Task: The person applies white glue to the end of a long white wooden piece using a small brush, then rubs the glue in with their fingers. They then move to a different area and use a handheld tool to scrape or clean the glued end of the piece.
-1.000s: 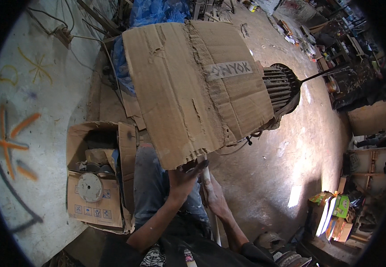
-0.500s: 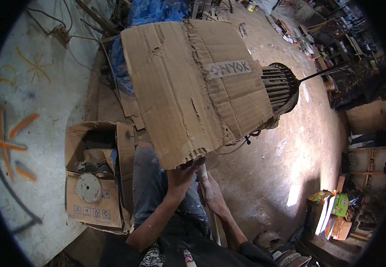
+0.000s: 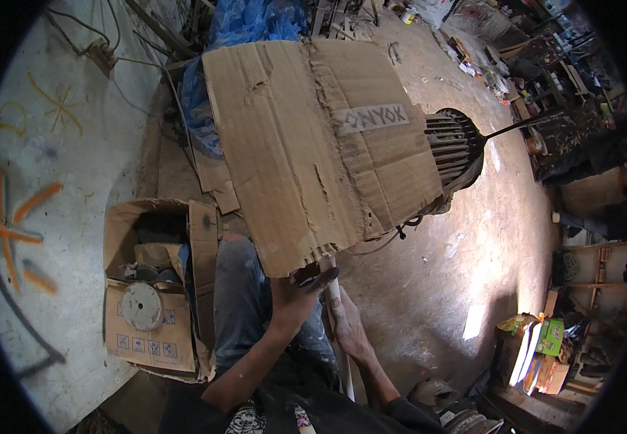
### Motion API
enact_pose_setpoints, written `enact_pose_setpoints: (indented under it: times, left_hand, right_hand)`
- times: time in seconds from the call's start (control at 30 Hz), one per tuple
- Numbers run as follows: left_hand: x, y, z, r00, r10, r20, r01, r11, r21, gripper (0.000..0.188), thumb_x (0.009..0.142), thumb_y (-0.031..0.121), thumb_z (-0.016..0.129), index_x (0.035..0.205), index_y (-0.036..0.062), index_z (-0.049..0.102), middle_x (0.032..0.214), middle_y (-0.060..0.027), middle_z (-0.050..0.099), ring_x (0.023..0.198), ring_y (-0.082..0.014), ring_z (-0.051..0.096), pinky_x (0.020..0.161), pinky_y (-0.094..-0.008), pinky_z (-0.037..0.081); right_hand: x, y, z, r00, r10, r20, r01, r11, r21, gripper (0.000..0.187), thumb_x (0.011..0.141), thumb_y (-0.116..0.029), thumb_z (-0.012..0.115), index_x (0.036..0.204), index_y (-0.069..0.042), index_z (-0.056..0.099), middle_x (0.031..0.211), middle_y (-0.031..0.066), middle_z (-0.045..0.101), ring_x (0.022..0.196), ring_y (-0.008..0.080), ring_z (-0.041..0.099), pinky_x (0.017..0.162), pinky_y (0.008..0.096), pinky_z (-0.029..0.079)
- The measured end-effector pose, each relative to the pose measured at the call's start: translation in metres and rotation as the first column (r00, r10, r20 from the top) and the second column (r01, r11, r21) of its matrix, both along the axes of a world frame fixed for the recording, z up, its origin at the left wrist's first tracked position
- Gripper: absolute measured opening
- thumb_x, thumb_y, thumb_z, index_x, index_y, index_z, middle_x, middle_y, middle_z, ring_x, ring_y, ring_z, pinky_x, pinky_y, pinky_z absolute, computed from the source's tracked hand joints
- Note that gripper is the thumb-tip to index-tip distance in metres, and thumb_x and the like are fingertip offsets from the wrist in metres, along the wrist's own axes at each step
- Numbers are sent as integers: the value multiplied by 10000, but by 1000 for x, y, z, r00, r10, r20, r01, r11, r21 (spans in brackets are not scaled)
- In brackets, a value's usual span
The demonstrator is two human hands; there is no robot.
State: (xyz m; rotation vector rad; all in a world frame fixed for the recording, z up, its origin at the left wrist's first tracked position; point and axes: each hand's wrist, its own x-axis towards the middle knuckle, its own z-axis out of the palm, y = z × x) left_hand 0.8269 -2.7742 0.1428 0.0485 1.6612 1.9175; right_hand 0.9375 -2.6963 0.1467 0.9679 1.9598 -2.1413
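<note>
the right hand (image 3: pixel 350 322) keeps its grip closed round the pale rod (image 3: pixel 334 287), whose upper part now shows again past the left hand (image 3: pixel 293 300), its grip hidden, beneath the cardboard sheet (image 3: pixel 284 155) before the ribbed housing (image 3: pixel 454 148), suggesting work continues.

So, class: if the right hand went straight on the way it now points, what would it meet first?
Most likely the left hand, which sits at the pale rod just ahead of the right hand. The lower edge of the cardboard seems next, though depth there is unclear.
</note>
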Motion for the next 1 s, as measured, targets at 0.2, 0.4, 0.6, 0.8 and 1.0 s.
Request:
enact_pose_setpoints:
  times: [0.2,0.4,0.6,0.8,1.0]
  left_hand:
    - [-2,3,-14,999,43,3,-43,999,20,234,795,107,760,972,-6,657,900,-41,669,835,-102,605,763,-260,477]
    - [-6,3,-14,998,31,48,-32,999,24,232,794,123,763,954,-5,654,897,-46,667,836,-97,605,767,-262,477]
    - [1,0,-9,1000,8,29,-9,1000,14,290,779,126,776,989,-21,640,923,-61,673,859,-114,611,758,-265,484]
    - [-6,-1,-20,997,-63,39,66,994,-89,310,789,121,766,1017,-36,627,942,-59,668,876,-116,610,773,-268,492]
    - [63,-43,44,985,-145,89,136,986,96,310,765,-10,749,1038,-55,611,984,-120,661,928,-162,639,824,-294,528]
  right_hand:
    - [-6,-1,-6,999,-34,15,32,995,96,520,988,-494,335,1122,-11,472,628,-8,430,520,94,414,495,276,357]
    - [-8,0,-14,1000,-9,4,8,993,120,580,975,-553,310,1103,-13,477,621,-2,432,509,103,418,490,285,361]
    - [6,-1,-16,1000,-6,14,6,1000,26,574,964,-567,319,1043,-22,483,641,21,442,540,120,435,497,293,362]
    - [-7,5,-34,1000,3,28,-8,985,171,534,963,-544,344,1007,-29,477,649,32,442,538,133,432,509,304,371]
    - [75,-5,6,990,116,-78,-115,993,16,644,906,-603,406,1089,10,480,710,54,524,637,155,531,598,313,436]
